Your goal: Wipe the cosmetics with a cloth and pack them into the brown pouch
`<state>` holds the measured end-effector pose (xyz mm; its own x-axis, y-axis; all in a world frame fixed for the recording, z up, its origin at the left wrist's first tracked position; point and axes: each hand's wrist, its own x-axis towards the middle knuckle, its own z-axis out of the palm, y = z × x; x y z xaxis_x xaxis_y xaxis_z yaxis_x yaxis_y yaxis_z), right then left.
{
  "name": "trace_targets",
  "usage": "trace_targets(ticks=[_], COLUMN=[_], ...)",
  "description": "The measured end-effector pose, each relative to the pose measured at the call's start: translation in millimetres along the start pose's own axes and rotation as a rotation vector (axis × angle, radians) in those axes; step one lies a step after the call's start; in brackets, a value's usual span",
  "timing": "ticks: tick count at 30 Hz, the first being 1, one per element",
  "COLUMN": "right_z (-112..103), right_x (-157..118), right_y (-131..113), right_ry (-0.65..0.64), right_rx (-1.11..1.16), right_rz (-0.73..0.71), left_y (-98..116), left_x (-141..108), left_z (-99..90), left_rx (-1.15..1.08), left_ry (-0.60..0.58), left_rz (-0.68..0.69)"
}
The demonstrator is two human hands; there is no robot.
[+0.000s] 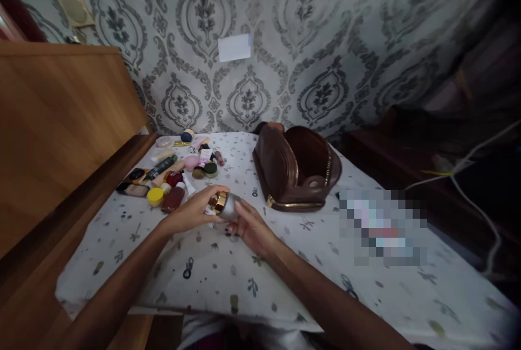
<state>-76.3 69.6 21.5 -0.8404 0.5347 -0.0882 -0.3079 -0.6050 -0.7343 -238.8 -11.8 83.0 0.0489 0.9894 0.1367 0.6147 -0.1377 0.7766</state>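
Note:
Between my two hands is a cosmetic jar (231,207) with a frosted grey body and a shiny gold cap, lying on its side. My left hand (202,210) has its fingers around the gold cap end. The frosted end is gripped by my right hand (251,226), thumb on top and fingertips underneath. Just left of my left hand lie a dark red bottle (173,198) and a yellow-lidded tub (155,196). Beyond my right hand stands a brown leather toiletry bag (280,168), its zip undone and its dark inside showing.
Several cosmetics, among them a dark green tube (161,166) and a pink round pot (191,163), are spread over the left of the patterned tablecloth (211,279). A blurred-out item (385,228) lies at the right. A wooden cabinet (61,133) borders the left; a cable (474,192) hangs right.

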Motion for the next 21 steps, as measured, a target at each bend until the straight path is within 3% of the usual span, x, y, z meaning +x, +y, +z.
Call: trace_targets(ticks=[4, 7, 10, 12, 15, 18, 21], right_z=[-1, 0, 1, 2, 2, 0, -3], right_x=[0, 3, 4, 3, 1, 0, -3], right_y=[-5, -5, -3, -1, 1, 2, 1], right_ry=[0.049, 0.098, 0.128, 0.121, 0.103, 0.101, 0.049], right_rx=[0.086, 0.130, 0.130, 0.094, 0.011, -0.171, -0.396], right_rz=[-0.023, -0.049, -0.051, -0.046, -0.073, -0.136, -0.192], left_y=[-8, -11, -10, -8, -6, -3, 1], left_x=[-2, -5, -5, -4, 0, 3, 6], left_z=[-4.2, -5.4, 7.0, 19.9, 35.7, 39.2, 31.6], left_rx=[-0.013, 0.100, 0.256, 0.329, 0.387, 0.372, 0.285], left_ry=[0.074, 0.370, 0.664, 0.637, 0.428, 0.358, 0.343], left_rz=[-0.150, -0.177, -0.037, 0.133, 0.287, 0.228, 0.059])
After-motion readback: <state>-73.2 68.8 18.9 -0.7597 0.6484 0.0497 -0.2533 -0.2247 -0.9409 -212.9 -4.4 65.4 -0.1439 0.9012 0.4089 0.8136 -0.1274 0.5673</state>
